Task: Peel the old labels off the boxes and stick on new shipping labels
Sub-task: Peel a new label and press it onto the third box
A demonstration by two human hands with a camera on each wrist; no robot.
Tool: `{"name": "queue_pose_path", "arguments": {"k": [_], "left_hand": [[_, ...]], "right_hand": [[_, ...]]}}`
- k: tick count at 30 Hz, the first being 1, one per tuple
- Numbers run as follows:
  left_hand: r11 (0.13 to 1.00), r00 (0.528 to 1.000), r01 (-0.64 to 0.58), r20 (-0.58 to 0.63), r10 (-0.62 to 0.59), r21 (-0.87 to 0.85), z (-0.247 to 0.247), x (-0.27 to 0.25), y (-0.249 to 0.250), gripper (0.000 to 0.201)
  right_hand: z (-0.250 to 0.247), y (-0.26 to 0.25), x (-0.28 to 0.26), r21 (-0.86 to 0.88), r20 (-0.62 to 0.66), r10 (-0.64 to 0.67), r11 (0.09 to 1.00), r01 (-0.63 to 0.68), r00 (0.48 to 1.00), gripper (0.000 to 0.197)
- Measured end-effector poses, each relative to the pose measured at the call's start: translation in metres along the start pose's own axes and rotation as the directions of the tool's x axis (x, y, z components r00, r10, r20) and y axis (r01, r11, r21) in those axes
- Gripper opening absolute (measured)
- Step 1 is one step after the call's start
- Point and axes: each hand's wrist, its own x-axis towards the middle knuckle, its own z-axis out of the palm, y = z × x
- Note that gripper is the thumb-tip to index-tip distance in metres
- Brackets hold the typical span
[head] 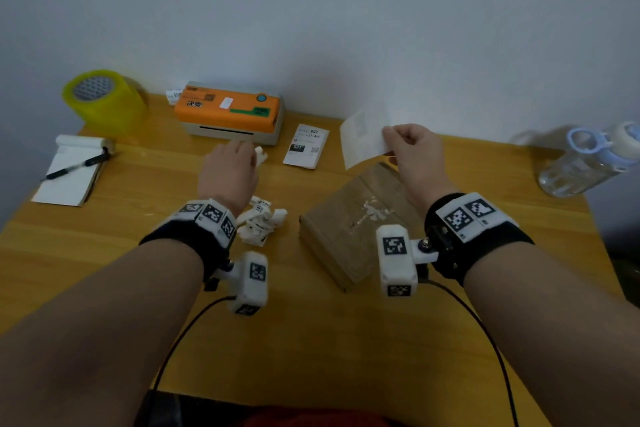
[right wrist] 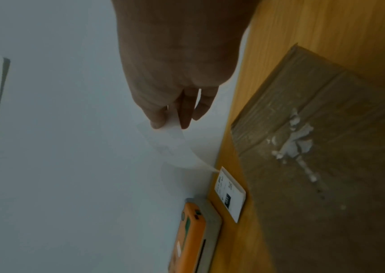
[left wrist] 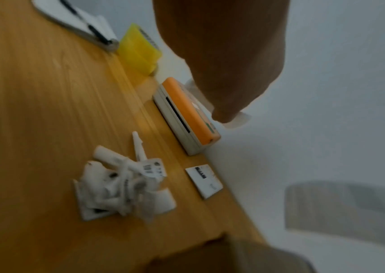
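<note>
Bare table (head: 294,333) before the box (head: 349,229); crumpled scraps (head: 261,224) probably crowd its left.

The light is dim, soft and cool, with no glare. In the head view faint shadows fall on the wall (head: 311,10) behind the tape roll (head: 104,100) and bottle (head: 585,163), so the source is perhaps in front. Straight edges bow toward the borders. Both wrist views are darker, grainy and smeared: the scraps (left wrist: 121,188) blur, and the box (right wrist: 326,147) is soft.
</note>
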Motion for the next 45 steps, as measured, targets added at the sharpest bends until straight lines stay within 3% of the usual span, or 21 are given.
{"name": "queue_pose_path", "arguments": {"k": [3,5,7,9,11,13,14,16,18,21,24,26,29,33,35,39,43,45], "left_hand": [[0.989,0.969,-0.004,0.245,-0.033,0.15,0.021,-0.014,-0.01,0.014],[0.992,0.89,0.039,0.447,-0.091,0.124,0.033,-0.024,-0.013,0.02],[0.988,0.819,0.157,0.559,-0.132,0.003,0.04,-0.031,-0.012,0.027],[0.948,0.822,0.3,0.534,-0.199,-0.109,0.039,-0.031,-0.012,0.03],[0.909,0.876,0.37,0.397,-0.273,-0.192,0.03,-0.026,-0.01,0.033],[0.893,0.94,0.318,0.225,-0.255,-0.317,0.015,-0.018,0.0,0.031],[0.865,0.956,0.282,0.193,-0.219,-0.415,0.006,-0.014,0.01,0.027],[0.717,0.961,0.26,0.244,-0.129,-0.646,-0.014,-0.007,0.037,0.026],[0.5,0.938,0.322,0.341,-0.057,-0.804,-0.031,0.001,0.065,0.037],[0.24,0.843,0.517,0.537,0.022,-0.822,-0.048,0.016,0.096,0.058],[0.205,0.755,0.62,0.647,0.11,-0.758,-0.056,0.028,0.115,0.075],[0.212,0.733,0.634,0.666,0.14,-0.743,-0.06,0.033,0.125,0.071],[0.198,0.746,0.633,0.658,0.104,-0.748,-0.061,0.035,0.138,0.041],[0.161,0.817,0.574,0.576,-0.041,-0.803,-0.057,0.032,0.151,0.012],[0.14,0.855,0.518,0.506,-0.114,-0.844,-0.052,0.028,0.153,0.009],[0.271,0.932,0.353,0.313,-0.181,-0.895,-0.038,0.019,0.145,0.014],[0.355,0.951,0.302,0.303,-0.054,-0.885,-0.036,0.004,0.136,0.014],[0.401,0.942,0.295,0.334,0.031,-0.868,-0.037,-0.006,0.137,0.015]], "right_hand": [[-0.001,0.007,-0.005,-0.008,0.043,-0.001,1.0,0.001,0.999,0.013],[-0.001,0.01,-0.01,-0.03,0.057,-0.016,0.999,0.017,0.998,0.013],[-0.001,0.014,-0.013,-0.053,0.064,-0.045,0.997,0.049,0.997,0.012],[-0.001,0.017,-0.014,-0.095,0.067,-0.086,0.991,0.092,0.994,0.012],[-0.003,0.019,-0.014,-0.151,0.065,-0.131,0.979,0.14,0.989,0.016],[-0.006,0.018,-0.014,-0.199,0.05,-0.18,0.962,0.186,0.982,0.017],[-0.007,0.016,-0.014,-0.211,0.033,-0.211,0.954,0.213,0.977,0.015],[-0.011,0.01,-0.014,-0.229,-0.015,-0.293,0.932,0.282,0.956,0.01],[-0.015,0.001,-0.014,-0.271,-0.048,-0.404,0.886,0.377,0.914,0.006],[-0.018,-0.009,-0.014,-0.373,-0.027,-0.552,0.779,0.504,0.833,0.011],[-0.021,-0.009,-0.011,-0.469,0.049,-0.623,0.676,0.569,0.781,0.013],[-0.021,-0.005,-0.011,-0.534,0.088,-0.66,0.601,0.595,0.746,0.013],[-0.022,-0.004,-0.015,-0.607,0.121,-0.7,0.509,0.61,0.704,0.013],[-0.018,-0.002,-0.025,-0.65,0.279,-0.685,0.381,0.657,0.673,0.014],[-0.018,0.001,-0.028,-0.621,0.334,-0.622,0.42,0.662,0.708,0.019],[-0.032,0.008,-0.033,-0.593,0.343,-0.452,0.576,0.563,0.823,0.048],[-0.06,0.01,-0.032,-0.487,0.149,-0.351,0.788,0.377,0.924,0.066],[-0.071,0.01,-0.031,-0.376,0.129,-0.223,0.891,0.256,0.966,0.073]]}}
